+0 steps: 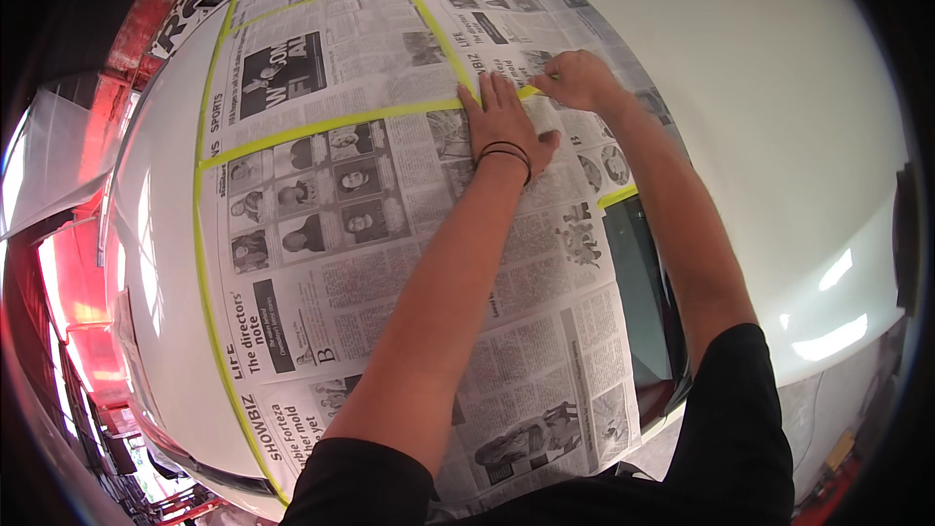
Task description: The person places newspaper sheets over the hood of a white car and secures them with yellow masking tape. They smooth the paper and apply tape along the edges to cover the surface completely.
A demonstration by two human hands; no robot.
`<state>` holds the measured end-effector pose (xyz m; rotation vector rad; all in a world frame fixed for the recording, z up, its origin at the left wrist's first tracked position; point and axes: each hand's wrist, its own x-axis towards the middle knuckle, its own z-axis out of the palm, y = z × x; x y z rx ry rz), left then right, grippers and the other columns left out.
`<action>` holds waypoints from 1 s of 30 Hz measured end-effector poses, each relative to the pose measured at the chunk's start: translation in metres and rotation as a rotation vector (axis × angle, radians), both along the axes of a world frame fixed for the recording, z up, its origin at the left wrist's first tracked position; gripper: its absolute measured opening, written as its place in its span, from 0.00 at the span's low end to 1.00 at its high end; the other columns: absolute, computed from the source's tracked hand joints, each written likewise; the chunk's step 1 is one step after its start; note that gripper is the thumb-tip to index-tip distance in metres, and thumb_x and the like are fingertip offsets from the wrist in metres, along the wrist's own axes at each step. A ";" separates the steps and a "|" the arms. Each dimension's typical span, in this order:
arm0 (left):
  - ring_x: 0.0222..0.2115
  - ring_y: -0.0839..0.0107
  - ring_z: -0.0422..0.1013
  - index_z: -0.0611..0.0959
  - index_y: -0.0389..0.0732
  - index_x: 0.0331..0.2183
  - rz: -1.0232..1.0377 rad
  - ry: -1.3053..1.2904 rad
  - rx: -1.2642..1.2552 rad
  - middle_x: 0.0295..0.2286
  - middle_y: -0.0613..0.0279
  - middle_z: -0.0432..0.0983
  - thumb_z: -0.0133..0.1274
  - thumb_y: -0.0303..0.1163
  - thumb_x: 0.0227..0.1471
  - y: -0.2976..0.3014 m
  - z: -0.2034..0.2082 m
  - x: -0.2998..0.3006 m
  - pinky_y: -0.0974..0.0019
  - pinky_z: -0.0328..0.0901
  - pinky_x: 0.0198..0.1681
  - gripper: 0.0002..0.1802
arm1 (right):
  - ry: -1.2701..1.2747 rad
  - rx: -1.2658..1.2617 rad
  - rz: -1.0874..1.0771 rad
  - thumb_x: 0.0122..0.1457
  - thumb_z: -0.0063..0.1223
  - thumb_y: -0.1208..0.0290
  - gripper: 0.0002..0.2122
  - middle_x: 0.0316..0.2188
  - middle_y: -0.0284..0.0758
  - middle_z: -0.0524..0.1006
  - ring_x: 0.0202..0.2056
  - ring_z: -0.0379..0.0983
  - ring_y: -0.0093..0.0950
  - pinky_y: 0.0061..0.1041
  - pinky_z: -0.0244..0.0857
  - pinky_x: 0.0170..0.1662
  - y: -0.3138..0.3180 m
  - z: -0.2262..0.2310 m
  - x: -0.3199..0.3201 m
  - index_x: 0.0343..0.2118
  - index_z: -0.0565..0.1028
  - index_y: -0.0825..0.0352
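Observation:
Sheets of newspaper cover a large curved glass area of a white car. A strip of yellow masking tape crosses the paper from the left edge up to my hands, along a seam between sheets. My left hand lies flat, its fingers stretched over the tape and paper. Just right of it, my right hand is closed in a pinch on the tape's end near the fingertips. Whether a roll sits inside that hand is hidden.
More yellow tape runs down the paper's left edge. A short tape piece sits above bare dark glass at right. White body panels curve away to the right. Clear plastic sheeting hangs at far left.

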<state>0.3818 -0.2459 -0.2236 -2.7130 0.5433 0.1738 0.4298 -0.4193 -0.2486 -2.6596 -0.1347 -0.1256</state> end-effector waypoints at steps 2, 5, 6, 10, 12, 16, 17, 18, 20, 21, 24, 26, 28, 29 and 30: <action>0.76 0.53 0.35 0.50 0.30 0.73 0.000 -0.004 -0.012 0.75 0.46 0.41 0.40 0.70 0.63 0.001 0.000 0.001 0.35 0.28 0.75 0.59 | 0.013 0.098 -0.083 0.61 0.56 0.41 0.26 0.31 0.47 0.85 0.40 0.83 0.48 0.43 0.76 0.48 0.005 -0.014 0.002 0.35 0.87 0.65; 0.76 0.53 0.35 0.49 0.29 0.73 0.003 0.001 -0.019 0.75 0.46 0.41 0.40 0.70 0.62 -0.002 0.001 0.000 0.35 0.28 0.75 0.60 | -0.098 0.509 -0.512 0.64 0.53 0.44 0.26 0.27 0.49 0.83 0.36 0.82 0.50 0.45 0.74 0.44 -0.016 -0.031 -0.011 0.32 0.86 0.68; 0.76 0.53 0.35 0.49 0.29 0.73 0.011 0.013 -0.009 0.75 0.46 0.41 0.41 0.70 0.62 -0.003 0.004 -0.001 0.35 0.28 0.75 0.60 | -0.130 0.548 -0.517 0.65 0.53 0.45 0.26 0.26 0.49 0.83 0.35 0.82 0.51 0.45 0.74 0.42 -0.015 -0.026 -0.021 0.31 0.85 0.68; 0.76 0.54 0.35 0.48 0.31 0.74 0.016 0.001 0.022 0.75 0.48 0.40 0.41 0.71 0.61 -0.010 0.003 -0.005 0.35 0.28 0.76 0.61 | -0.225 0.637 -0.529 0.70 0.51 0.49 0.25 0.21 0.49 0.79 0.26 0.79 0.44 0.40 0.69 0.34 -0.007 0.002 -0.112 0.28 0.83 0.70; 0.76 0.55 0.35 0.47 0.32 0.74 0.001 0.031 0.017 0.75 0.49 0.40 0.41 0.71 0.61 -0.016 0.001 -0.006 0.35 0.28 0.76 0.61 | -0.256 0.702 -0.556 0.70 0.53 0.53 0.23 0.17 0.47 0.74 0.22 0.73 0.34 0.34 0.67 0.31 0.011 0.019 -0.172 0.27 0.82 0.71; 0.76 0.56 0.37 0.52 0.33 0.73 -0.080 0.090 -0.089 0.75 0.50 0.43 0.43 0.71 0.60 -0.042 -0.028 -0.011 0.38 0.30 0.76 0.60 | -0.222 0.956 -0.561 0.70 0.57 0.68 0.15 0.20 0.39 0.73 0.23 0.67 0.25 0.31 0.62 0.30 0.055 0.034 -0.290 0.27 0.78 0.73; 0.76 0.56 0.37 0.53 0.33 0.73 -0.090 0.140 -0.185 0.75 0.50 0.44 0.43 0.71 0.60 -0.055 -0.045 -0.010 0.40 0.30 0.77 0.59 | -0.184 0.881 -0.597 0.70 0.56 0.71 0.14 0.19 0.37 0.71 0.24 0.65 0.27 0.32 0.61 0.32 0.061 0.044 -0.320 0.26 0.77 0.72; 0.76 0.56 0.37 0.54 0.33 0.73 -0.085 0.179 -0.277 0.75 0.49 0.45 0.44 0.71 0.59 -0.065 -0.056 -0.008 0.41 0.31 0.77 0.59 | -0.127 0.897 -0.611 0.69 0.56 0.73 0.13 0.18 0.37 0.70 0.25 0.64 0.27 0.32 0.59 0.33 0.062 0.043 -0.351 0.25 0.77 0.72; 0.76 0.55 0.39 0.53 0.34 0.73 -0.168 0.329 -0.251 0.74 0.47 0.47 0.36 0.72 0.62 -0.086 -0.043 -0.016 0.46 0.34 0.77 0.58 | -0.074 0.932 -0.695 0.70 0.56 0.72 0.16 0.17 0.34 0.69 0.25 0.63 0.24 0.30 0.57 0.32 0.060 0.048 -0.405 0.23 0.75 0.72; 0.76 0.56 0.39 0.50 0.35 0.74 -0.144 0.393 -0.295 0.74 0.48 0.47 0.32 0.73 0.63 -0.080 -0.038 -0.007 0.47 0.35 0.77 0.57 | -0.054 0.953 -0.706 0.70 0.56 0.71 0.17 0.17 0.32 0.69 0.25 0.62 0.22 0.28 0.56 0.31 0.057 0.047 -0.427 0.22 0.74 0.72; 0.76 0.56 0.38 0.49 0.38 0.75 -0.056 0.335 -0.395 0.75 0.51 0.44 0.31 0.69 0.66 -0.022 -0.016 0.004 0.47 0.33 0.77 0.53 | -0.029 0.929 -0.709 0.72 0.54 0.69 0.19 0.17 0.27 0.67 0.24 0.58 0.16 0.25 0.52 0.29 0.049 0.041 -0.479 0.21 0.72 0.70; 0.76 0.57 0.38 0.50 0.39 0.75 -0.005 0.238 -0.335 0.75 0.52 0.44 0.30 0.67 0.68 0.025 0.011 0.002 0.45 0.32 0.77 0.50 | 0.009 0.930 -0.716 0.74 0.53 0.65 0.21 0.18 0.24 0.66 0.24 0.57 0.13 0.23 0.50 0.28 0.046 0.038 -0.504 0.21 0.70 0.68; 0.76 0.58 0.40 0.52 0.40 0.75 0.011 0.129 -0.213 0.75 0.53 0.46 0.28 0.65 0.69 0.085 0.045 -0.006 0.42 0.31 0.76 0.48 | 0.046 0.960 -0.723 0.74 0.53 0.61 0.22 0.19 0.23 0.65 0.24 0.56 0.13 0.21 0.48 0.28 0.044 0.038 -0.517 0.21 0.68 0.66; 0.76 0.58 0.40 0.53 0.39 0.74 0.037 0.054 -0.199 0.74 0.52 0.47 0.29 0.65 0.69 0.115 0.061 -0.007 0.40 0.30 0.76 0.48 | 0.039 0.975 -0.687 0.74 0.53 0.61 0.22 0.18 0.22 0.65 0.24 0.55 0.13 0.21 0.48 0.28 0.045 0.038 -0.514 0.21 0.68 0.66; 0.76 0.59 0.41 0.54 0.38 0.74 0.078 -0.022 -0.179 0.74 0.52 0.48 0.29 0.64 0.69 0.154 0.077 -0.009 0.39 0.29 0.76 0.47 | 0.044 0.993 -0.638 0.74 0.54 0.61 0.22 0.18 0.22 0.65 0.24 0.55 0.12 0.21 0.47 0.28 0.049 0.037 -0.508 0.21 0.68 0.66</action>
